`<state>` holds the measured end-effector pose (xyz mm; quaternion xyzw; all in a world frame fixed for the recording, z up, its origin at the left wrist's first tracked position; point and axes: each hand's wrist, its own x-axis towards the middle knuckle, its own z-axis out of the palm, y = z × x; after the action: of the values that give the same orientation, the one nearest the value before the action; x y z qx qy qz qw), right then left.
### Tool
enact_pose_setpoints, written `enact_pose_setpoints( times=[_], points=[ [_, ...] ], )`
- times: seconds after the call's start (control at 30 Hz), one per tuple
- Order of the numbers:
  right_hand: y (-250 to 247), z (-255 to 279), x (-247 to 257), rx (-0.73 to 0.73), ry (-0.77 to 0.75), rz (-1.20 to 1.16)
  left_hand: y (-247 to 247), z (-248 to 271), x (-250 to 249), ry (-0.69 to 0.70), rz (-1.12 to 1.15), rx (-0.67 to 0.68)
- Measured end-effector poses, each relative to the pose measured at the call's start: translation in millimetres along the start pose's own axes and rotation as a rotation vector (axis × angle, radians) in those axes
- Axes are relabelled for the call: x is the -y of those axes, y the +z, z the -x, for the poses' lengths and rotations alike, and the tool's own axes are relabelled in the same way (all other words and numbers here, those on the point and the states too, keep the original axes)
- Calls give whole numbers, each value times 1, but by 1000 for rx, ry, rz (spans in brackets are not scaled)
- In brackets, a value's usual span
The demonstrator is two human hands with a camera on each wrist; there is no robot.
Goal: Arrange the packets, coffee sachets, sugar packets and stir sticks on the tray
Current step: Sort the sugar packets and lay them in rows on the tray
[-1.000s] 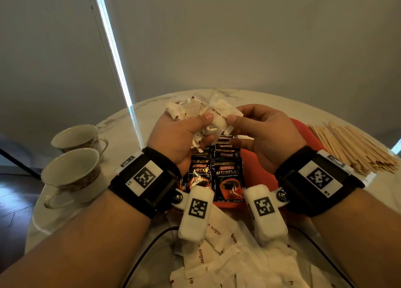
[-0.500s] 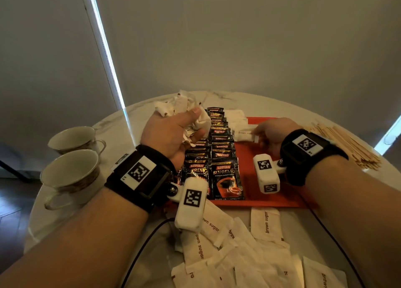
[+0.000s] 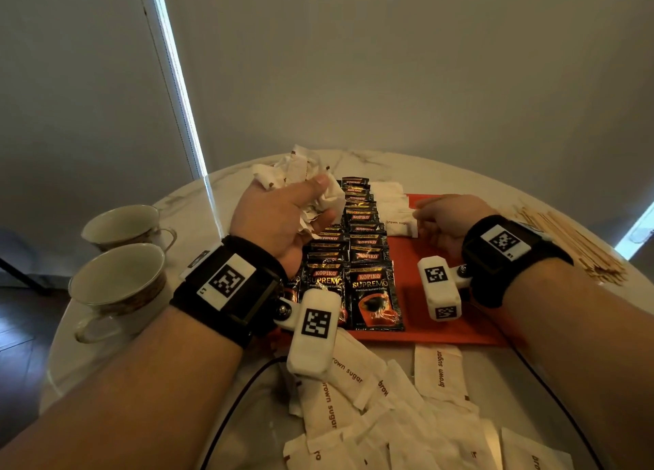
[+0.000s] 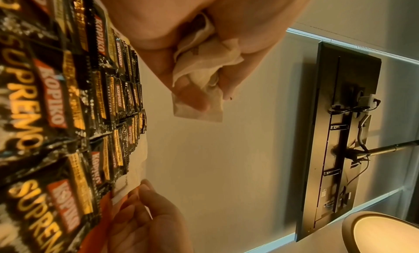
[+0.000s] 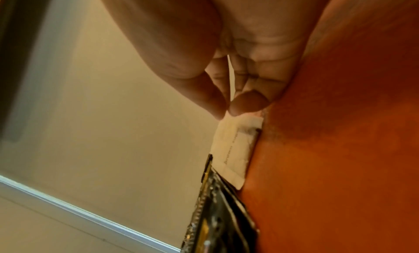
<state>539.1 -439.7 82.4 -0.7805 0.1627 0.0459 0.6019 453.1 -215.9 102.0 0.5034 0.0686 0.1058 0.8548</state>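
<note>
Sugar packet [image 3: 401, 226] lies on the orange tray [image 3: 456, 331], just right of the coffee sachets [image 3: 368, 257]. Head view: right hand [image 3: 446, 218] touches its right end; left hand [image 3: 283, 222] clutches a crumpled bunch of packets [image 3: 300, 176]. Left wrist view: fingers [image 4: 192, 93] curled round the white paper. Right wrist view: thumb and fingertip [image 5: 247, 102] pinch the packet's edge. Judged light, limp, easily creased; take it by an end seam.

**Paper, foil and marble**

We see glossy black foil coffee sachets [image 3: 375, 292] overlapped on a matt orange tray [image 3: 442, 331], beside matt, crumpled paper sugar packets [image 3: 439, 370]. Pale wooden stir sticks [image 3: 580, 243] lie on our smooth, marble-look surface [image 3: 389, 165] near two glazed ceramic cups [image 3: 116, 285].
</note>
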Motion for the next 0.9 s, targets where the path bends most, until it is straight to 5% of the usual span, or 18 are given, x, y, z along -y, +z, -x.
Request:
enact_pose_setpoints(
  times=[0.1,0.3,0.47,0.77,0.9],
  points=[
    [-2,5,-2,-31,-10,-98,0,-1,0,-4,-4,-8],
    [-2,18,-3,193,128,-9,1,1,5,-24,-13,-12],
    [-3,23,3,233,147,-35,4,4,6,-66,5,10],
    [14,71,13,596,-246,-139,9,13,11,-84,-37,118],
    [19,79,10,569,-287,-201,10,14,13,-62,-51,134]
  ],
)
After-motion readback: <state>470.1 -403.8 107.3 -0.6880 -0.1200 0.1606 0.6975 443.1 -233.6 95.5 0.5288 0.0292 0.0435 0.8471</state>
